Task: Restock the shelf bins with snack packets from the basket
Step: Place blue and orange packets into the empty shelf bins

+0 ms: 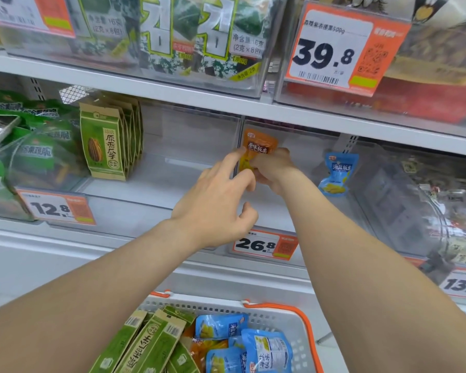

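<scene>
An orange snack packet (259, 144) stands upright at the left wall of a clear shelf bin (301, 211). My right hand (273, 169) grips its lower part from the right. The fingers of my left hand (215, 200) are stretched out, and the index fingertip touches the packet's left edge. A blue snack packet (336, 172) stands further right in the same bin. Below, the white basket with orange handles (283, 313) holds green seed packs (148, 343), several blue packets (264, 348) and an orange packet (203, 351).
The bin to the left holds upright green sunflower-seed bags (106, 146), with bare floor beside them. Price tags 12.8 (54, 208) and 26.8 (264, 244) hang on the bin fronts. The shelf above (172, 90) carries seaweed packs. A bin of wrapped sweets (428, 205) sits on the right.
</scene>
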Available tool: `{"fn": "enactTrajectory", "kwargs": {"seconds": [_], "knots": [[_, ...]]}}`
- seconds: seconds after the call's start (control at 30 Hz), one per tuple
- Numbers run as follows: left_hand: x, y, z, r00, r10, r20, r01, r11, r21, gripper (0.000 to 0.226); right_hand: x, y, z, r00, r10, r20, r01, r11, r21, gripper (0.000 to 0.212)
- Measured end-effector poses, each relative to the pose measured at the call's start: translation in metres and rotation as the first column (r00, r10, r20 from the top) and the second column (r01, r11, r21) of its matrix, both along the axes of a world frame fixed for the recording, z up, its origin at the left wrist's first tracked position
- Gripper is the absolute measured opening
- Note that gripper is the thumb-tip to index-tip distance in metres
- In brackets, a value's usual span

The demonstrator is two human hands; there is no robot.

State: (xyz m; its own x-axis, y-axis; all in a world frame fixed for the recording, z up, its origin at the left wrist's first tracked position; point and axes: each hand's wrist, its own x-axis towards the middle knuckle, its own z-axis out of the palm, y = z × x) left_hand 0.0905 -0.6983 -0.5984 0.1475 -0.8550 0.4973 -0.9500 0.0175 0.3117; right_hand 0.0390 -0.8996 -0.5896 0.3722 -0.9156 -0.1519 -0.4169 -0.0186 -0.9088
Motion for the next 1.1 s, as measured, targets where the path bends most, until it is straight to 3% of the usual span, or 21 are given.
{"fn": "enactTrajectory", "kwargs": {"seconds": [0.07,0.13,0.2,0.3,0.4,0.5,0.6,0.67,0.77,0.83,0.9,0.97,1.03,1.1], "knots": [[0.0,0.0,-0.001,1.0,0.003,0.006,-0.003,1.0,-0.01,0.025,-0.002,0.009,0.007,1.0,0.003,-0.029,-0.002,1.0,0.017,0.044],[-0.001,0.0,0.0,1.0,0.007,0.002,-0.007,1.0,-0.013,0.029,-0.005,0.014,0.011,0.993,0.028,-0.117,-0.028,1.0,0.003,0.021],[-0.002,0.001,0.002,1.0,0.006,-0.01,-0.006,1.0,-0.015,0.033,-0.01,0.02,0.015,0.974,0.047,-0.22,-0.053,0.998,-0.023,0.014],[-0.004,0.004,0.005,1.0,0.003,0.007,-0.003,0.999,-0.048,0.039,-0.02,0.034,0.024,0.914,0.105,-0.392,-0.196,0.96,-0.2,0.014],[-0.007,0.012,0.004,1.0,0.009,0.005,-0.008,0.992,-0.129,0.038,-0.035,0.056,0.035,0.863,0.12,-0.491,-0.343,0.852,-0.396,0.016],[-0.009,0.029,-0.003,0.991,0.008,0.133,0.032,0.956,-0.292,0.02,-0.056,0.085,0.035,0.89,0.06,-0.452,-0.336,0.757,-0.56,0.026],[-0.01,0.052,-0.006,0.953,0.064,0.295,0.044,0.937,-0.347,0.008,-0.083,0.126,0.04,0.87,-0.015,-0.493,-0.405,0.547,-0.733,0.022],[-0.013,0.067,-0.01,0.941,0.042,0.337,0.063,0.954,-0.293,0.006,-0.098,0.15,0.049,0.831,0.015,-0.556,-0.512,0.41,-0.755,0.021],[-0.02,0.087,-0.024,0.946,-0.038,0.322,0.06,0.996,-0.06,0.011,-0.111,0.174,0.044,0.661,0.161,-0.733,-0.731,0.361,-0.579,0.022],[-0.028,0.096,-0.034,0.934,-0.095,0.345,0.005,0.968,0.252,0.018,-0.121,0.186,0.027,0.481,0.268,-0.835,-0.846,0.393,-0.362,0.026],[-0.039,0.101,-0.046,0.922,-0.189,0.337,-0.029,0.835,0.549,0.021,-0.137,0.196,0.001,0.305,0.316,-0.898,-0.896,0.416,-0.158,0.027],[-0.048,0.106,-0.06,0.93,-0.25,0.27,-0.038,0.664,0.747,0.026,-0.154,0.203,-0.023,0.151,0.325,-0.933,-0.896,0.444,0.01,0.025],[-0.057,0.111,-0.075,0.936,-0.271,0.223,-0.051,0.523,0.851,0.027,-0.164,0.206,-0.042,0.037,0.333,-0.942,-0.886,0.448,0.123,0.024],[-0.063,0.116,-0.086,0.932,-0.289,0.218,-0.064,0.46,0.886,0.02,-0.17,0.205,-0.058,-0.027,0.347,-0.938,-0.873,0.449,0.191,0.029]]}}
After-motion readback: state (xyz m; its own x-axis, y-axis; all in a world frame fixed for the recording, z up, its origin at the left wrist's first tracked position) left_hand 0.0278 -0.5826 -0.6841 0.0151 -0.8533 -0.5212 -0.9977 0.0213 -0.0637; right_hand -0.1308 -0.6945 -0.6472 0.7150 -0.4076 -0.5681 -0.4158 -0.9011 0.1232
